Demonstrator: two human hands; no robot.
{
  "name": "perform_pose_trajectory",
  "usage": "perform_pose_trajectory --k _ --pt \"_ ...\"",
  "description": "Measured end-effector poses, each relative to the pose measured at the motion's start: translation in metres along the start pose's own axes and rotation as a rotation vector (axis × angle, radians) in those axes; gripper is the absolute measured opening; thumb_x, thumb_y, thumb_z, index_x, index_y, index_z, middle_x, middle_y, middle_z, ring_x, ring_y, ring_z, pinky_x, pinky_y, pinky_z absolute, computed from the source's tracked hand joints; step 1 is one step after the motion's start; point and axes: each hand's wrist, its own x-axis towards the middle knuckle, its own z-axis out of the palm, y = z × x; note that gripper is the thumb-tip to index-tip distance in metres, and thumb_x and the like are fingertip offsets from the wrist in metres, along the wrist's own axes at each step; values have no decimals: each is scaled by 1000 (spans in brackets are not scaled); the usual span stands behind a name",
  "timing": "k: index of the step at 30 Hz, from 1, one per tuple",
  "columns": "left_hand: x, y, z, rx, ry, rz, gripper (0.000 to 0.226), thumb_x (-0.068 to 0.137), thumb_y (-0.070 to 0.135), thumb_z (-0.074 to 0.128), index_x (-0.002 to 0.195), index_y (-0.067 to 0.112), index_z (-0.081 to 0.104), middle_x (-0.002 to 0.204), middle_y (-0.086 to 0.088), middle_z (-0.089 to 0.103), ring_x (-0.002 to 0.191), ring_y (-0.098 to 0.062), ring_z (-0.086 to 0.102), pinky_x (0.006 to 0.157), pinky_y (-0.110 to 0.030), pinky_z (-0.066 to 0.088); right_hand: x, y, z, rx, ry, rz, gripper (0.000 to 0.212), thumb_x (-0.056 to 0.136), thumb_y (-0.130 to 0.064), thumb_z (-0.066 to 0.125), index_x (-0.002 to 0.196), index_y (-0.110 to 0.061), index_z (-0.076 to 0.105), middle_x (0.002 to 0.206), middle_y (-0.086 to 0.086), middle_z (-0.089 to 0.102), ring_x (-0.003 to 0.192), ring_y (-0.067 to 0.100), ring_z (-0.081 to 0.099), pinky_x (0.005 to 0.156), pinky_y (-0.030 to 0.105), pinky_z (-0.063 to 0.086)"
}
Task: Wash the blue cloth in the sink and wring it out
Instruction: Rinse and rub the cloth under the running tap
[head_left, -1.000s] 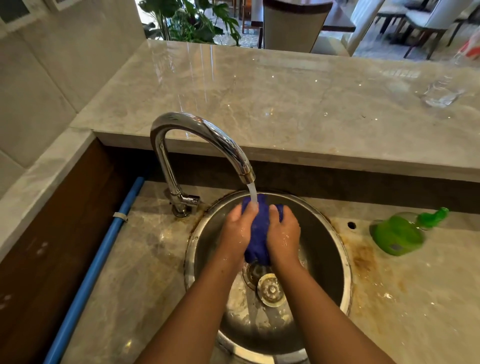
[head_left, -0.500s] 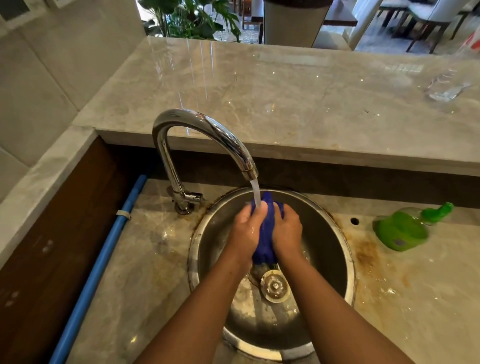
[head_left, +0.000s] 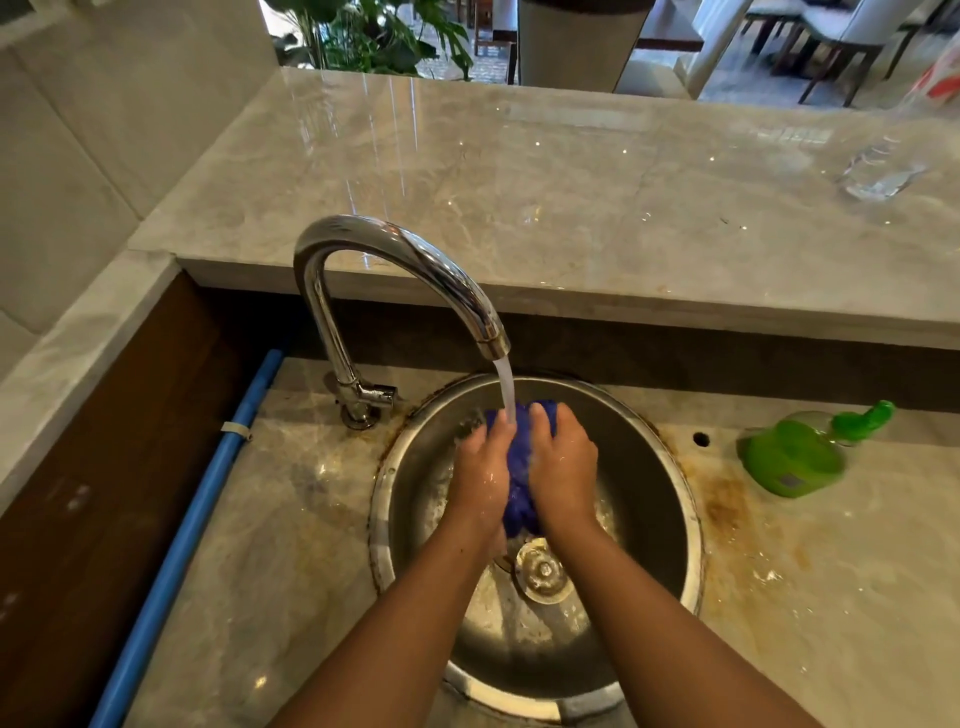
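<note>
Here, a stained marble counter (head_left: 831, 597) surrounds the round steel sink (head_left: 670, 499). Left hand (head_left: 480, 473) and right hand (head_left: 563, 470) press together, clamping the blue cloth (head_left: 519, 493) under running faucet (head_left: 395, 260) water.

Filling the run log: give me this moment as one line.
phase: rinsing | blue cloth: bunched between left hand and right hand | faucet: running onto cloth | over sink | wringing: not done

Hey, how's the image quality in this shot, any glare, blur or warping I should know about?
Head view: wide-angle lens bows the upper counter edge; streaky glare on its polished top; bright highlights on the faucet; the running water is motion-smeared; both hands, left hand and right hand, and the blue cloth stay sharp.
</note>
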Motion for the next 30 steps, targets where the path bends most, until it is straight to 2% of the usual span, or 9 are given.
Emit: perform_pose_trajectory --k 4,6,8,13,16,20,23,26,30 --pt "-1 -1 -5 57 -87 38 21 101 30 55 116 19 63 110 -11 75 101 -26 73 97 -49 56 6 14 -5 34 2 77 27 104 -30 50 81 -17 57 72 2 60 61 10 56 61 32 48" --pt "7 2 -4 111 36 64 15 101 32 55 107 22 64 104 -9 74 93 -24 74 85 -42 60 -2 6 -9 81 32 45 28 103 -27 50 78 -17 57 69 -2 57 55 0 52 55 19 44" --pt "19 7 -6 146 165 87 17 102 34 53 99 22 64 96 -8 74 85 -23 72 78 -39 61 -12 -4 -12 140 26 -24 26 103 -26 51 81 -16 59 70 -2 59 56 0 52 56 18 46" --pt "21 5 -5 85 90 66 32 103 40 47 88 19 65 72 0 67 62 -11 67 61 -28 53 -30 -30 0 153 -72 -184 22 100 -26 55 82 -14 60 67 -4 57 57 3 52 57 21 46" --pt "12 -2 -3 -33 5 -16 35 102 47 46 107 21 69 92 -6 76 85 -20 74 80 -41 59 -9 -22 3 18 -39 -187 27 102 -31 51 84 -13 59 68 -2 59 57 5 54 54 20 44" --pt "6 -9 -4 12 -62 43 33 102 34 51 130 18 59 115 -10 74 104 -26 73 96 -49 56 17 -2 -2 13 -16 7 28 103 -30 51 85 -12 61 76 7 65 69 25 63 65 41 53" --pt "9 2 -3 28 -66 102 23 102 26 54 120 14 63 109 -12 75 99 -26 74 89 -45 59 13 -6 -6 62 28 27 27 104 -29 50 88 -10 62 79 6 65 69 17 61 66 36 51" --pt "23 17 -7 119 80 134 16 102 28 53 100 18 66 95 -9 74 89 -25 73 83 -43 59 -4 -21 -13 164 16 -37 25 103 -28 51 88 -11 63 77 4 65 63 9 58 60 25 49" --pt "28 16 -2 91 97 89 27 104 32 47 88 17 64 74 -3 66 68 -16 67 67 -33 53 -27 -35 -2 205 -56 -140 21 100 -30 56 86 -15 63 76 5 66 65 17 60 61 29 51"
